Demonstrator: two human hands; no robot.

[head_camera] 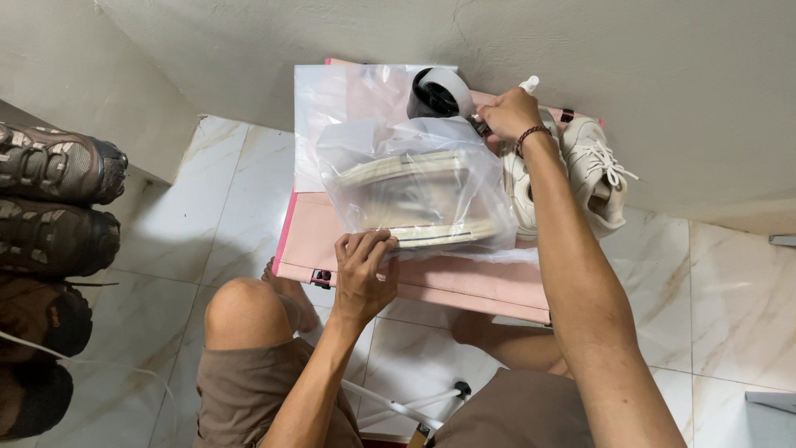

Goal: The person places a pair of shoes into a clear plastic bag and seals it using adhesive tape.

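A clear plastic bag [414,178] holding a pair of pale shoes with striped soles lies on a small pink table [464,282]. My left hand [363,265] presses down on the bag's near edge. My right hand [507,114] reaches to the far side and grips a tape dispenser [438,93] with a roll of tape, just behind the bag. A white spray nozzle [528,83] pokes up behind that hand.
A white sneaker [595,170] lies on the table's right end, another partly hidden beside my right forearm. Spare clear bags [332,99] lie at the table's back left. Dark hiking shoes [58,199] sit on a rack at left. My knees are under the table.
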